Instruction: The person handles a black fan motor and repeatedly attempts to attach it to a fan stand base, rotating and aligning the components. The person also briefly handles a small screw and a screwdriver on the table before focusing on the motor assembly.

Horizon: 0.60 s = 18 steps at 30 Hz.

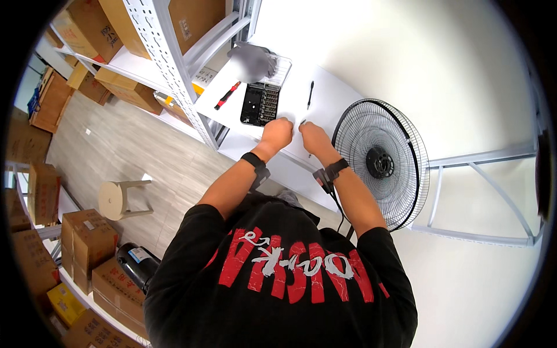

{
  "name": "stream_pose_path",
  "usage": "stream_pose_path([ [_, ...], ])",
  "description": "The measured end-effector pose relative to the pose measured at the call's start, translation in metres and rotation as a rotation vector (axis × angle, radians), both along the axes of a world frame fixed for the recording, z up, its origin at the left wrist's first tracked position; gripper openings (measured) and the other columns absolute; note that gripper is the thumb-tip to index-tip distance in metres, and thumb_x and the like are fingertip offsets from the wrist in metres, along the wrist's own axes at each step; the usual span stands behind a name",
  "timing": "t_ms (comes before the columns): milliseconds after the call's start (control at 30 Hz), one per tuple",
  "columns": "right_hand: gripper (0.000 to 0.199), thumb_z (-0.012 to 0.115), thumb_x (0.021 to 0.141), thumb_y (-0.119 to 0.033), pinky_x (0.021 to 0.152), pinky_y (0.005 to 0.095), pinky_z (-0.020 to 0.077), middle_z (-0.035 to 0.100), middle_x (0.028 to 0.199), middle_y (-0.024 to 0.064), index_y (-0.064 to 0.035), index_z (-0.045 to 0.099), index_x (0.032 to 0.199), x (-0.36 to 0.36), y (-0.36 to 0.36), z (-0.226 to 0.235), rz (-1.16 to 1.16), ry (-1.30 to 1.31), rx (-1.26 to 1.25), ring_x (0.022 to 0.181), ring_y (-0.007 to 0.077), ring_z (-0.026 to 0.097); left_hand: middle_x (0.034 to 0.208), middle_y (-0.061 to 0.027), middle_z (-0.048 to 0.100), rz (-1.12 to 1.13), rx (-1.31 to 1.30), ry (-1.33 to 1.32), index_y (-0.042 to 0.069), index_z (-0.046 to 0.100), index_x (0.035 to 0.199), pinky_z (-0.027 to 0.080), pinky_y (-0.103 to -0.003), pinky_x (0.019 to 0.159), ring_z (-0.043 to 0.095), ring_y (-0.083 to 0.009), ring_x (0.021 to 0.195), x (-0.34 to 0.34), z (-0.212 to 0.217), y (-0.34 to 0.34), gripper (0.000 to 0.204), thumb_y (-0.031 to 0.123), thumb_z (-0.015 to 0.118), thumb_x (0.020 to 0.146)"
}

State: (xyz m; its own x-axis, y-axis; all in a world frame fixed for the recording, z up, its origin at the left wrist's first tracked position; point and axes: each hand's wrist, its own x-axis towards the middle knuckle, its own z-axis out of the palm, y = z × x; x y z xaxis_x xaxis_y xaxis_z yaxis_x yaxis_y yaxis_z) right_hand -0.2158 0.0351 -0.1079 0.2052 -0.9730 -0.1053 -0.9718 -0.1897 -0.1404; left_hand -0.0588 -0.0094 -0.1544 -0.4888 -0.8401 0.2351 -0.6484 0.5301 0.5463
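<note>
Both hands are over the near edge of a white shelf top (333, 87). My left hand (277, 134) is closed, just below a black case of screwdriver bits (268, 104); its fingertips are hidden. Close to its right, my right hand (317, 140) is also closed, with a tiny pale bit of something at its fingertips that is too small to name. A slim black screwdriver (310, 95) lies beyond my right hand. Left of the bit case rests a red and black screwdriver (227, 95). Each wrist wears a black strap with a small device.
A black wire fan guard (380, 162) stands right of my right forearm. Behind the bit case are a clear plastic tray (281, 71) and a blurred grey object (252, 62). Shelving with cardboard boxes (130, 90) rises at left. A beige stool (113, 200) stands on the floor.
</note>
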Motion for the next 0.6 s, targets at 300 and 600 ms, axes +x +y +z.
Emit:
stream_pose_path([
  [300, 0.030, 0.067, 0.083, -0.017, 0.081, 0.0413, 0.0512, 0.063, 0.109, 0.0135, -0.0056, 0.064, 0.110, -0.018, 0.043, 0.066, -0.058, -0.180, -0.124, 0.090, 0.0347, 0.063, 0.089, -0.0192, 0.069, 0.053, 0.169, -0.125, 0.004, 0.071, 0.080, 0.055, -0.044, 0.074, 0.068, -0.0369, 0.083, -0.009, 0.014, -0.013, 0.015, 0.008, 0.057, 0.077],
  [600, 0.037, 0.068, 0.084, -0.022, 0.080, 0.0383, 0.0518, 0.065, 0.108, 0.0122, -0.0048, 0.062, 0.116, -0.031, 0.102, 0.159, -0.293, -0.367, -0.033, 0.089, 0.0282, 0.065, 0.087, -0.0182, 0.070, -0.016, 0.160, -0.117, 0.006, 0.072, 0.079, 0.055, -0.044, 0.075, 0.068, -0.0363, 0.083, -0.013, 0.019, -0.028, 0.014, 0.008, 0.058, 0.076],
])
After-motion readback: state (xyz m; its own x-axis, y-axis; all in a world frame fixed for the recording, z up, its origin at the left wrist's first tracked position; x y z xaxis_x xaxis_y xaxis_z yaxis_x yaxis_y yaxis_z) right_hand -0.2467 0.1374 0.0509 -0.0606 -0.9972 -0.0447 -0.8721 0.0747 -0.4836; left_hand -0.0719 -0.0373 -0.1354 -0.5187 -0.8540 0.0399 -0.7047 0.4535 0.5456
